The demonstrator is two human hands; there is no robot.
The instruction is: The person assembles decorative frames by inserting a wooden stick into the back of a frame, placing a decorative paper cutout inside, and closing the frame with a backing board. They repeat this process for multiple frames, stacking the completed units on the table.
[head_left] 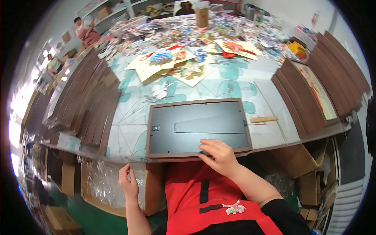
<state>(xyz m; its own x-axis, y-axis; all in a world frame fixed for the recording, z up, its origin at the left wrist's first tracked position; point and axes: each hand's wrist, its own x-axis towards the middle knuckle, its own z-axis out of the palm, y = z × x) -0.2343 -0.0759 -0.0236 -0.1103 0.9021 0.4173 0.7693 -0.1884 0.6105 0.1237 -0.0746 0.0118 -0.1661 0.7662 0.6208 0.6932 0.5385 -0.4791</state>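
Note:
A picture frame (199,121) lies face down at the table's near edge, its dark grey back panel and stand flap showing inside a brown border. My right hand (219,156) is over the frame's near edge, fingers stretched to the left and thumb apart; whether it presses on the panel I cannot tell. To the left and lower, my left hand (128,182) hangs in front of the table edge, empty, with fingers loosely bent and thumb apart. Right of the frame lies a thin tool with a wooden handle (264,119).
Brown frames stand in stacks at left (84,98) and right (293,98). Yellowish picture sheets (172,62) and a white cut-out (159,91) lie beyond the frame. Colourful paper pieces (156,33) pile up behind. A cardboard box with clear plastic (109,184) sits below. Another person (87,33) stands far left.

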